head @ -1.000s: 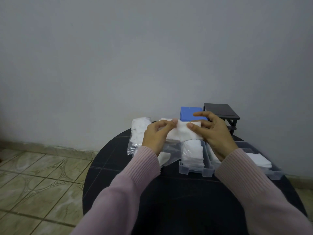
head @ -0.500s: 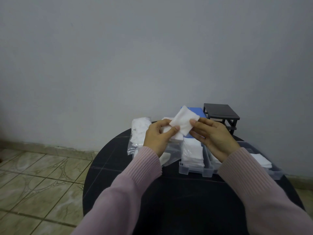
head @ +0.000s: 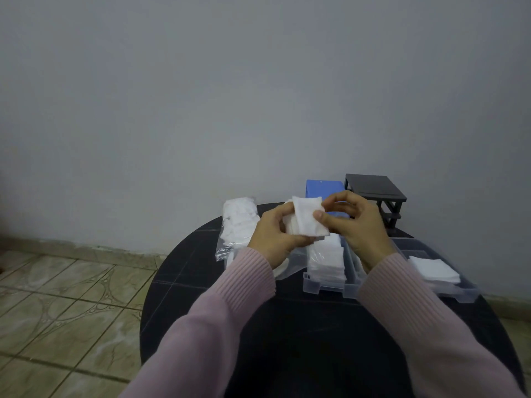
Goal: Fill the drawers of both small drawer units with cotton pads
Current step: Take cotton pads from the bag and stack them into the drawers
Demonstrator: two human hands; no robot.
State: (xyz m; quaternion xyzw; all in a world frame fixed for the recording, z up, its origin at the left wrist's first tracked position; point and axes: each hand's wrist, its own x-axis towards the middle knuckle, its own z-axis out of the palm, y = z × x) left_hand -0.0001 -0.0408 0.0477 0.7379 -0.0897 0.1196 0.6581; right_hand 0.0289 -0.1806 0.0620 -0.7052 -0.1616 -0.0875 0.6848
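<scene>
My left hand [head: 273, 234] and my right hand [head: 355, 222] together hold a small stack of white square cotton pads [head: 309, 218] above the table. Thumb and fingers of each hand pinch the stack. Below them lies a clear plastic drawer [head: 330, 285] packed with white pads. A second clear drawer [head: 448, 291] to the right holds a few pads [head: 434, 270]. Behind stand a blue drawer unit [head: 323, 188] and a black drawer unit frame [head: 373, 188] with empty slots.
A clear plastic bag of cotton pads [head: 237, 222] lies at the table's far left. The round black table [head: 301, 340] stands against a grey wall. Tiled floor [head: 57, 311] lies to the left.
The pads have been turned upright and gathered between both hands. My right hand has risen and now curls over the stack's right edge.
</scene>
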